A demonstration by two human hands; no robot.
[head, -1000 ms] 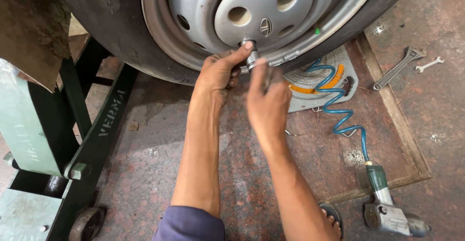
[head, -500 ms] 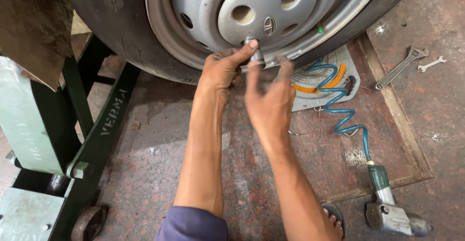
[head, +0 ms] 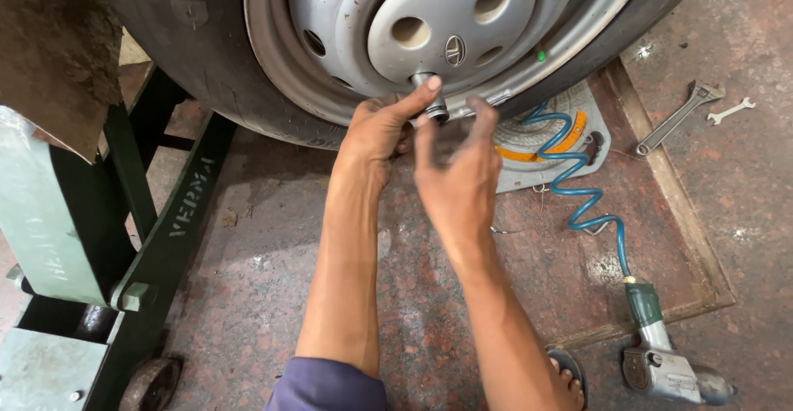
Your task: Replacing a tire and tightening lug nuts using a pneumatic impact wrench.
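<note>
Both hands [head: 413,142] reach up, fingers [head: 423,89] touching socket [head: 431,107].

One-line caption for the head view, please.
Both hands, left hand and right hand, at a small metal fitting on a grey wheel rim.

You're in a tyre or vehicle repair workshop. A raised wheel [head: 429,39] hangs above the stained stone floor [head: 248,279]; right of it lie two spanners [head: 679,118], below-right a coiled air hose [head: 578,188] and impact wrench [head: 669,365], left a green jack stand [head: 74,237].

wheel [head: 446,39]: top cut off | right hand [head: 458,175]: fingertips blurred | green stand [head: 49,237]: left cropped
</note>
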